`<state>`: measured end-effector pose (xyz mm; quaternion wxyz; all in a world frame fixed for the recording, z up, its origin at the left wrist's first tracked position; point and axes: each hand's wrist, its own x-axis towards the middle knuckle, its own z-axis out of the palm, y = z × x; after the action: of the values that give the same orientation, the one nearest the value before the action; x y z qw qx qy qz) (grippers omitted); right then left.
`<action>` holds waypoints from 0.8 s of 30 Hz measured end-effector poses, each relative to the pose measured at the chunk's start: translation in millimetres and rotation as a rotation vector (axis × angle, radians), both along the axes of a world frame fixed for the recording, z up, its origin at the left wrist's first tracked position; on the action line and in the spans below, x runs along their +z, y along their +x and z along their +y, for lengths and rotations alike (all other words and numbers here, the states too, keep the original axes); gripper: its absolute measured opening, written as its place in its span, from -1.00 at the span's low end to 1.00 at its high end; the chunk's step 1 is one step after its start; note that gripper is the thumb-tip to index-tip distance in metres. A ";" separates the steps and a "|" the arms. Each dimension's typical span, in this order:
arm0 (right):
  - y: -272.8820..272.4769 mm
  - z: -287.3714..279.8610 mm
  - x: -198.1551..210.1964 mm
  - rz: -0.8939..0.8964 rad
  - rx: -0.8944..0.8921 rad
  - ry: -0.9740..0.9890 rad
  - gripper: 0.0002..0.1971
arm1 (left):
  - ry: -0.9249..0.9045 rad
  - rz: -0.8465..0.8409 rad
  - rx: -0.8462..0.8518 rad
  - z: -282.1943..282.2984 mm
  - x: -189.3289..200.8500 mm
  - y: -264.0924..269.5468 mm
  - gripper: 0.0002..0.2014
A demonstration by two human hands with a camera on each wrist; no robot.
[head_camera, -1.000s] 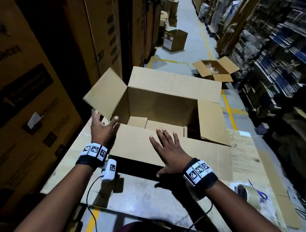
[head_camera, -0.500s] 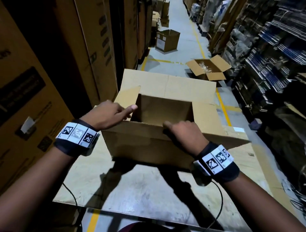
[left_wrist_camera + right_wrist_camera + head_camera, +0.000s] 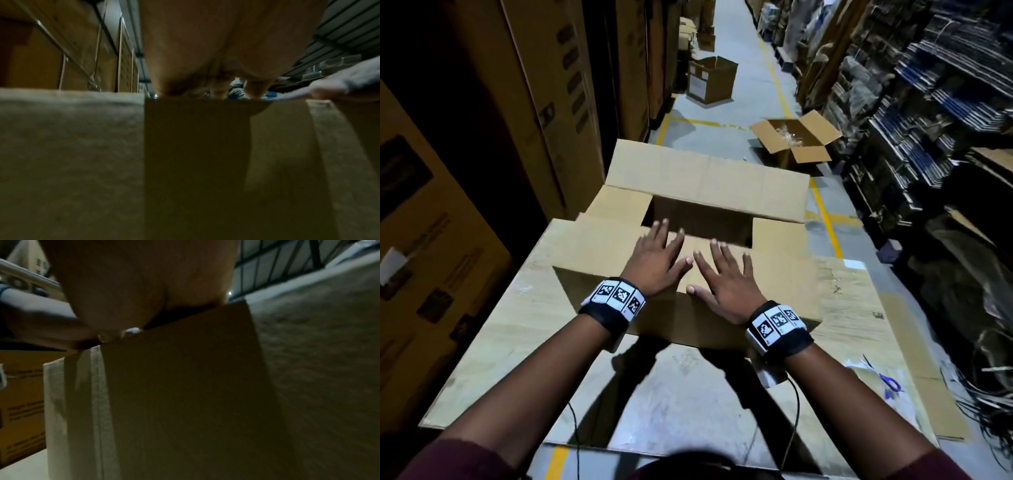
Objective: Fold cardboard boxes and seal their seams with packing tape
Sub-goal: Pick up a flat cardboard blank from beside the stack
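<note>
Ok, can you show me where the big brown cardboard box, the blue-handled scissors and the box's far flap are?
big brown cardboard box (image 3: 599,246): head view, near flap's top.
blue-handled scissors (image 3: 890,383): head view, blue handle.
far flap (image 3: 705,174): head view, flap's middle.

Brown cardboard box (image 3: 599,243) on table, flaps half-folded.

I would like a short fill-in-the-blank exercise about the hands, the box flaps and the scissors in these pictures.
1. Both hands, left hand and right hand, press flat on the near ____ of the brown cardboard box.
2. The far flap is still ____.
3. The blue-handled scissors lie to the person's ____.

Missing words: flap; open; right
</note>
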<state>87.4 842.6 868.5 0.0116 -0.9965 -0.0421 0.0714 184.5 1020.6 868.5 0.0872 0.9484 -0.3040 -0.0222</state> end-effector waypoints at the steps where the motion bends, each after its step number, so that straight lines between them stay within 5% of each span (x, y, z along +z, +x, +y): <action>1: -3.4 -7.1 -3.2 0.060 0.013 0.033 -0.04 | 0.064 0.039 -0.005 -5.8 -8.4 -0.9 -0.32; 7: -1.8 -88.8 14.8 0.091 0.113 0.277 0.00 | 0.096 -0.012 0.025 -49.1 -21.5 -15.7 -0.34; 13: 46.0 -223.2 42.5 -0.219 -0.426 0.541 -0.15 | 0.053 -0.039 0.093 -109.0 -24.9 -40.5 -0.36; 16: 77.5 -259.0 29.3 -0.064 -0.603 0.733 -0.03 | -0.084 -0.080 0.120 -126.2 -22.5 -48.8 -0.41; 18: 90.0 -272.1 20.7 0.013 -0.655 1.092 -0.14 | -0.211 -0.124 0.146 -130.0 -20.5 -53.7 -0.49; 21: 89.8 -287.3 15.6 0.006 -0.541 1.657 -0.24 | -0.222 -0.202 0.203 -136.1 -19.8 -61.9 -0.62; 24: 73.3 -294.8 6.3 0.019 -0.289 1.591 -0.49 | -0.285 -0.225 0.338 -150.3 -25.9 -76.6 -0.64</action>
<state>160.7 547.9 874.8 0.7265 -0.6849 0.0489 0.0265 107.9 870.3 842.6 0.1880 0.9605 -0.1486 0.1414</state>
